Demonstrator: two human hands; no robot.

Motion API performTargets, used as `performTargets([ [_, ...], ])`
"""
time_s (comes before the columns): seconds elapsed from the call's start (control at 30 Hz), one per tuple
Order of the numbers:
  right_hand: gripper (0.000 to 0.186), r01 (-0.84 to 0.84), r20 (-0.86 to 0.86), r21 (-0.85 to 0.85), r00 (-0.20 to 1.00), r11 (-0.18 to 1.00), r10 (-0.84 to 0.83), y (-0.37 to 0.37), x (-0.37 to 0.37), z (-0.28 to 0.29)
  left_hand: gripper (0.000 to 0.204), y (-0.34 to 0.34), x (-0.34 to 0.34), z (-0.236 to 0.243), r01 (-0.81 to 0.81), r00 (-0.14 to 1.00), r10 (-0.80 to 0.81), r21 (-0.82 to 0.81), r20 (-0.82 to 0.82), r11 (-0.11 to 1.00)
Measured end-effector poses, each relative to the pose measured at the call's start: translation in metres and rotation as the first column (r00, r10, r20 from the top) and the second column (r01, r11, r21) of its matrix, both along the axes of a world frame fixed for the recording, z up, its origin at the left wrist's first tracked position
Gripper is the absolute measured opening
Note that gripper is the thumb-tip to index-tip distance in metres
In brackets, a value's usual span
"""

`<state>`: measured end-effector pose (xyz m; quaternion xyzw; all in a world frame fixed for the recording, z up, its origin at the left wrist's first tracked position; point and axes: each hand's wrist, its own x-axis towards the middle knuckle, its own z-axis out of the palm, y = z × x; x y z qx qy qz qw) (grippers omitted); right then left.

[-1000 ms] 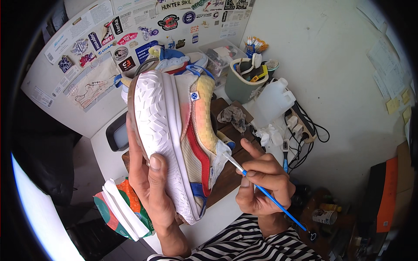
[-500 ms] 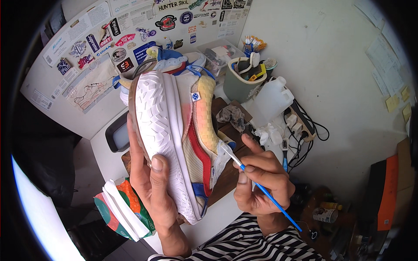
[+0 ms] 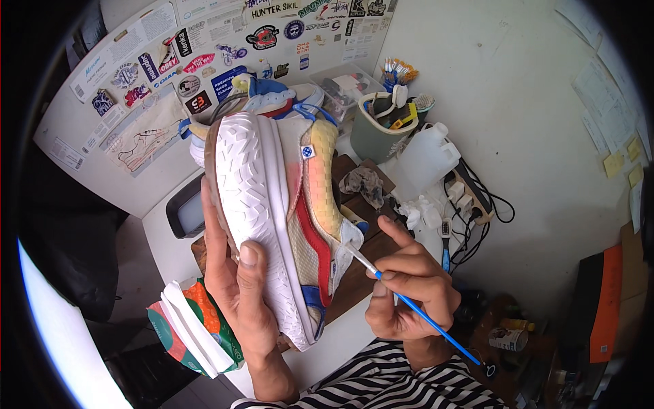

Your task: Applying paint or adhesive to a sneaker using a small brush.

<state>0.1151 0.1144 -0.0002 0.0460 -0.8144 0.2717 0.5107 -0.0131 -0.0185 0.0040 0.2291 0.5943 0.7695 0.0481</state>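
Observation:
My left hand grips a sneaker around its thick white sole, thumb on the tread and fingers behind. The shoe is tilted with its sole to the left; its upper is cream mesh with yellow woven, red and blue parts. In my right hand a thin blue paintbrush is pinched between thumb and fingers, the index finger raised. Its pale bristles touch the whitish heel-side flap of the shoe. Another blue, red and cream shoe shows partly behind the held one.
A tissue pack lies at the left front. Behind stand a green bin of tools, a cup of brushes and a white jug. A power strip with cables and a blue-handled brush lie on the right.
My right hand has shifted the brush slightly, its tip now lower along the flap and its handle flatter. The shoe and my left hand have barely moved.

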Motion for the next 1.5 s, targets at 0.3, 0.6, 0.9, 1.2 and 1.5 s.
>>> performTargets([
  [0.3,0.013,-0.017,-0.007,-0.028,1.0,0.999,0.017,0.008,0.004,-0.002,0.087,0.0,-0.003,0.002,-0.03,0.998,0.03,-0.003,0.047,1.0],
  [0.6,0.013,-0.012,0.283,-0.643,0.925,0.766,0.252,0.066,-0.019,-0.033,0.069,-0.034,-0.042,-0.014,-0.411,0.911,0.41,0.07,0.035,0.909],
  [0.9,0.007,0.015,0.604,-0.332,0.771,0.943,0.201,0.083,-0.113,-0.059,0.073,-0.05,-0.052,-0.018,-0.51,0.859,0.504,0.067,0.087,0.857],
  [1.2,0.01,0.027,0.694,-0.212,0.708,0.977,0.131,0.083,-0.136,-0.069,0.072,-0.053,-0.053,-0.018,-0.52,0.854,0.52,-0.001,0.028,0.854],
  [1.5,0.015,0.027,0.769,-0.201,0.624,0.979,0.141,0.078,-0.136,-0.059,0.068,-0.05,-0.051,-0.018,-0.5,0.866,0.498,0.059,0.046,0.864],
])
